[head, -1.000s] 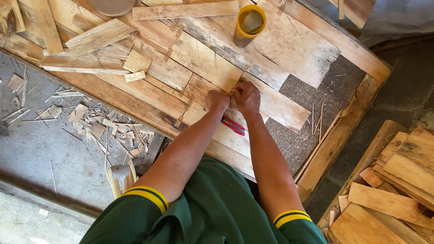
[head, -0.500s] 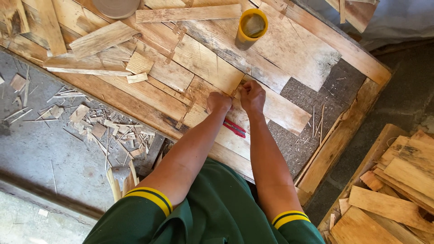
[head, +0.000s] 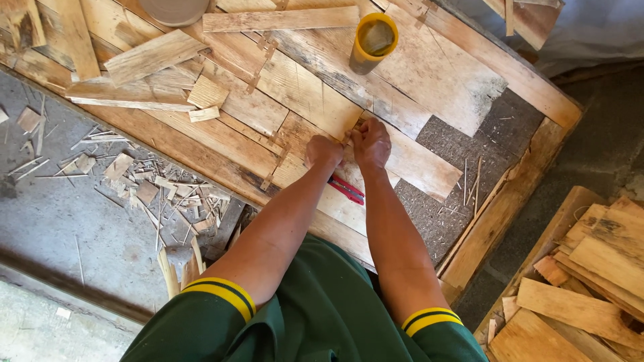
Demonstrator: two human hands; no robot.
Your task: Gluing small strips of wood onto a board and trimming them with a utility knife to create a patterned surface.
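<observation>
At the middle of the bench: both my hands meet on the edge of a thin wood piece, with the yellow cup farther off and the scrap pile down on the floor to the left.

Left hand: my left hand (head: pixel 324 151) is curled tight, fingers bunched on the near-left corner of the thin wood piece (head: pixel 335 121); I judge it pinched shut on that edge, though the fingertips themselves are hidden under my knuckles.

Right hand: my right hand (head: pixel 371 142) sits just beside the left, touching it, fingers folded down on the same edge; closed, not spread.

Red-handled tool: the red-handled tool (head: pixel 346 190) lies on the bench between my forearms, near my wrists, not held by either hand.

Risk, splitting: the piece looks thin and dry; if I pull unevenly it could crack along the grain rather than come away whole.

Risk, splinters: bare fingers on a rough sawn edge; a slip could drive a sliver in.

Risk, tool: my left forearm passes right over it; a sudden jerk back could catch it.

Risk, cup: the yellow cup (head: pixel 373 42) stands far from my hands on the boards; a hard tug that shakes the bench (head: pixel 496 221) could tip it.

Floor: wood chips (head: pixel 134 181) lie scattered to the left, well apart from my hands.
</observation>
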